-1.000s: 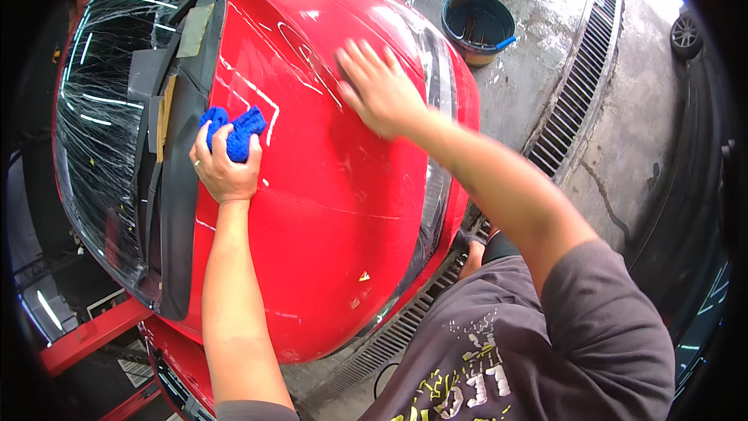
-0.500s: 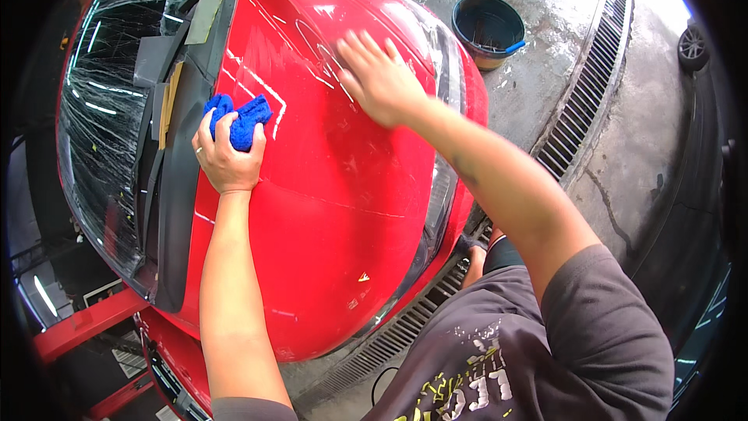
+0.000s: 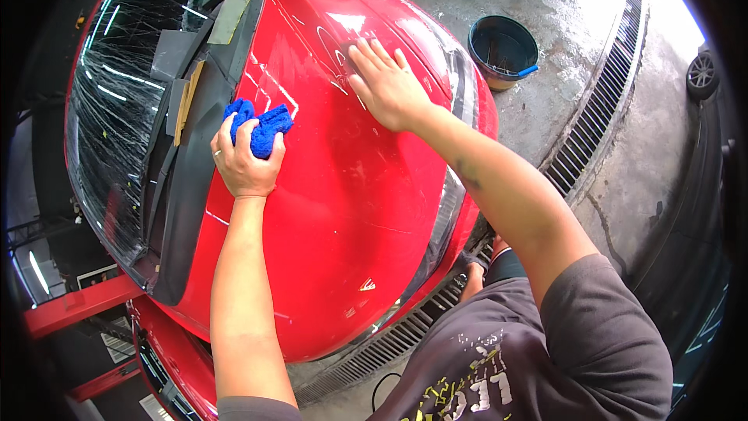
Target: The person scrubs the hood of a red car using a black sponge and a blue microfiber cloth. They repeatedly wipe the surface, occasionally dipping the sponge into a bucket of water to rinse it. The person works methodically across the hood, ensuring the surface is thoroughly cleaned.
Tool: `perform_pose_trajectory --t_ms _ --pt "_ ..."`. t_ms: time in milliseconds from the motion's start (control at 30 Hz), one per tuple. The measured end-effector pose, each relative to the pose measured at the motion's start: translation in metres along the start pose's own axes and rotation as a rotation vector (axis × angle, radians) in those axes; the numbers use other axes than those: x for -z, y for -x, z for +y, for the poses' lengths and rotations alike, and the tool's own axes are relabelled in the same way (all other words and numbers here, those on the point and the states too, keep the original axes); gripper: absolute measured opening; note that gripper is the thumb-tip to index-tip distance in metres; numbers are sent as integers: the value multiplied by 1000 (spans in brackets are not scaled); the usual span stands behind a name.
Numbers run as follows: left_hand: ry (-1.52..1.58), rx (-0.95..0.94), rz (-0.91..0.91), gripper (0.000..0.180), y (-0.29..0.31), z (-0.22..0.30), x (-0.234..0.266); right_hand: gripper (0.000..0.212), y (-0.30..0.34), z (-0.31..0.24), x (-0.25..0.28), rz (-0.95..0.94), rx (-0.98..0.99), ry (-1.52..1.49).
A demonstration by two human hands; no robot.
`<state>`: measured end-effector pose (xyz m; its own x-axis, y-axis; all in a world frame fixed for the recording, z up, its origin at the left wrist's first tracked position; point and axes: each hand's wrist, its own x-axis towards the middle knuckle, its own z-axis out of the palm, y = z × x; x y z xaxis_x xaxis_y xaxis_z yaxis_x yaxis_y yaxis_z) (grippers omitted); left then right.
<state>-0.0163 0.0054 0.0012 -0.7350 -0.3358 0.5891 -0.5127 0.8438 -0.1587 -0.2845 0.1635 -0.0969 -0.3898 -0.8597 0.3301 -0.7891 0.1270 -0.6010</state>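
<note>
- Right at the fingers: closing the left hand [image 3: 245, 164] around a bunched, bright-blue plush cloth [image 3: 270, 129], holding it against the curved, glossy red car bonnet [image 3: 343, 187] near its black windscreen-side edge.
- Over at two o'clock from there: reaching out with the right hand [image 3: 387, 90], fingers extended and slightly parted, gripping nothing, palm down at the bonnet; cannot tell whether pressing or skimming.
- Progress check: looking largely smooth and shiny across the bonnet. Seeing thin white angular lines [image 3: 279, 86] just past the cloth; reflection or residue, hard to say. Impossible, then, to settle how much is finished or left.
- At ten o'clock from the left hand: spotting a dark glass windscreen [image 3: 109, 148], heavily streaked white, apparently not wiped clean.
- Now containers: at two o'clock from the right hand, finding a round bucket [image 3: 499, 82], dark above and tan below, bright-blue bar [image 3: 528, 71] at its four o'clock rim. Inside, something dark, perhaps liquid; too dim to tell.
</note>
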Motion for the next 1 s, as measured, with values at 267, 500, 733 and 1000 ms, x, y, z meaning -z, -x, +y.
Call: perform_pose_trajectory --t_ms 267,500,733,1000 --pt "-31 39 -32 46 12 -7 14 76 159 -17 13 -276 33 -34" --pt "-36 3 -32 48 5 -3 7 69 9 17 -5 43 -15 19" --pt "-42 13 -15 47 10 -11 12 80 229 -38 -1 -258 -188 -74" --pt "-47 -43 8 48 13 -8 4 73 233 -52 -14 -6 -256 -172"
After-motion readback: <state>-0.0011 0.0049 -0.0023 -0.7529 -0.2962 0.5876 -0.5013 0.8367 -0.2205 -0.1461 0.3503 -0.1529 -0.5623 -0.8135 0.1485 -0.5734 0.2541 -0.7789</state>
